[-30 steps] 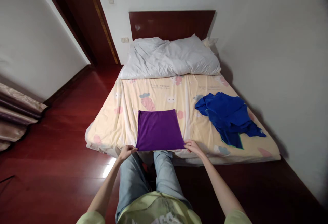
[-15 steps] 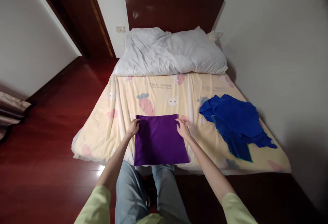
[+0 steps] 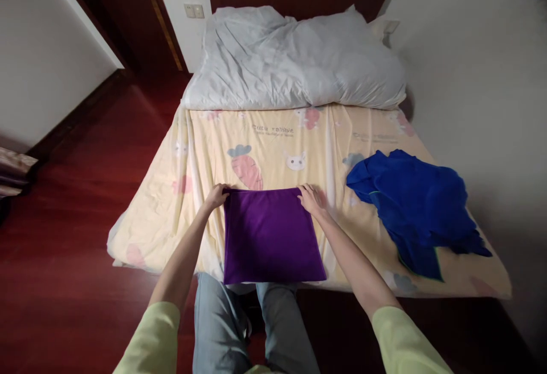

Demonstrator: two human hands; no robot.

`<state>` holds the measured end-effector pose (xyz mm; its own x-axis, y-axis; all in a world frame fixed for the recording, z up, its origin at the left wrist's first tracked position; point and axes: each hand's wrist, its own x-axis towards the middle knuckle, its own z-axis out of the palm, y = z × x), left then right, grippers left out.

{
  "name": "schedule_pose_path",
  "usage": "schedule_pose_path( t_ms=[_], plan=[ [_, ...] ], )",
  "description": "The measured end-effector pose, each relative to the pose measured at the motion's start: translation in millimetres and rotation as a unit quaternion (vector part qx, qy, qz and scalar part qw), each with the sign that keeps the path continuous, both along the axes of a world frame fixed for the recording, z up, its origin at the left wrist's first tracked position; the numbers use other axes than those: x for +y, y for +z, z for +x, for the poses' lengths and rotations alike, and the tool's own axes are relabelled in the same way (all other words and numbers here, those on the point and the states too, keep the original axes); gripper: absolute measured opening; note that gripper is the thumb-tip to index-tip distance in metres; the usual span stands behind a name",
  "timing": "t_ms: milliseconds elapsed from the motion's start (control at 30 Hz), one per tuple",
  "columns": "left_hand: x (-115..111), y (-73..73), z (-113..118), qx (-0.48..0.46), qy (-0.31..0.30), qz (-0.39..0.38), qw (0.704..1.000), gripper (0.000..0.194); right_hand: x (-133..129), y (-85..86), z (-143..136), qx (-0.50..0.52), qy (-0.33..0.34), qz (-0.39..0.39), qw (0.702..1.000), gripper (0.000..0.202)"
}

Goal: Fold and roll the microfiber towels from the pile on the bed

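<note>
between both hands, purple cloth

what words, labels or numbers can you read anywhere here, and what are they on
"Cut_ rabbit", fourth letter unclear, on the patterned bed sheet, above the carrot print.
Smaller line beneath it: too small to read.
Fainter lettering further right on the sheet, above the blue cloth: too blurred to read surely.
No lettering shows on the purple cloth.

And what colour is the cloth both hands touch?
The cloth is purple, clearest in the head view.
</note>
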<state>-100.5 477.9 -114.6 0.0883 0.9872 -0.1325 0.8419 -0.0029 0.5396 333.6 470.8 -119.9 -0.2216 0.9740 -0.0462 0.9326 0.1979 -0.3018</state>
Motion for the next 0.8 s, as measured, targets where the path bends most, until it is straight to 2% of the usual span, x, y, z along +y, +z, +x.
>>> schedule_pose_path(
  t_ms=[100, 200, 267, 333, 467, 600, 700, 800],
  plan=[
    [6, 11.7, -8, 0.023, 0.010, -0.015, 1.000, 0.017, -1, -1.1, 3, 0.012, -0.012, 0.022, 1.000, 0.035],
    [-1, 19.0, -2, 0.045, 0.028, 0.032, 0.998, 0.021, 0, -2.5, 4, 0.060, -0.025, 0.046, 0.997, 0.031],
    [-12, 17.7, 9, 0.035, 0.026, 0.064, 0.997, 0.024, 1, -2.7, 2, 0.106, -0.030, 0.043, 0.993, 0.024],
    [-22, 12.0, 23, 0.004, 0.020, 0.057, 0.998, 0.026, 3, -2.0, -1, 0.155, -0.032, 0.020, 0.987, 0.016],
    [-33, -0.1, 40, -0.041, 0.076, 0.017, 0.996, 0.022, 3, 0.4, -6, 0.232, -0.028, -0.007, 0.972, 0.018],
    [-29, 1.2, 35, -0.039, 0.105, -0.003, 0.994, 0.011, 2, -2.1, -6, 0.248, -0.066, -0.007, 0.967, 0.015],
    [-27, 6.5, 28, -0.034, 0.124, -0.009, 0.992, 0.011, 2, -5.9, -4, 0.257, -0.115, -0.007, 0.959, 0.014],
    [-25, 8.8, 24, -0.022, 0.143, -0.015, 0.989, 0.014, 4, -7.2, -3, 0.287, -0.137, -0.002, 0.948, 0.017]
  ],
)
